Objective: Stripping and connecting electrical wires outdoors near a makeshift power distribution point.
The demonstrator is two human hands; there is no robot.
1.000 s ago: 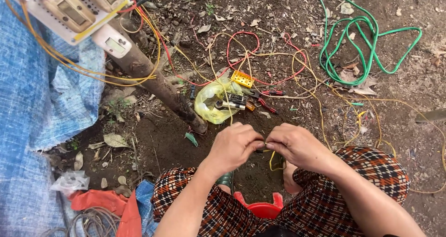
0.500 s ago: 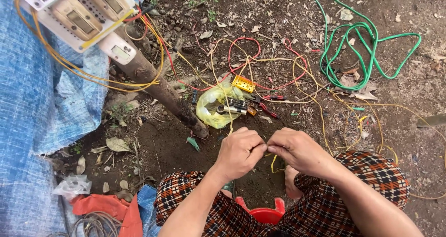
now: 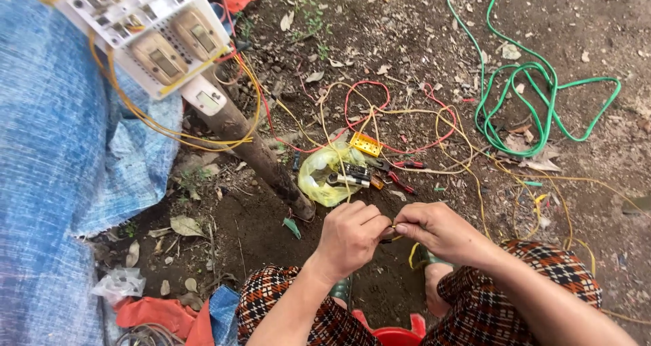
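Note:
My left hand [image 3: 350, 234] and my right hand [image 3: 439, 232] meet fingertip to fingertip over the dirt, both pinching the end of a thin yellow wire [image 3: 389, 232]. More yellow wire [image 3: 468, 157] loops away over the ground beyond the hands. Just past the hands lies a yellow plastic bag [image 3: 324, 176] with small tools, a yellow connector block [image 3: 365, 144] and red-handled pliers [image 3: 399, 171]. My knees in checked trousers [image 3: 550, 270] frame the bottom of the view.
A white electrical panel with switches [image 3: 146, 27] stands on a wooden post [image 3: 258, 155] at the upper left. A blue tarp [image 3: 54, 183] covers the left side. A coiled green cable [image 3: 536, 109] lies at the upper right, red wire [image 3: 369, 105] in the middle, a red stool [image 3: 397, 334] below me.
The view has shifted so the panel and post sit lower and nearer. My hands stay together on the wire, slightly lower in view, fingers working at its end.

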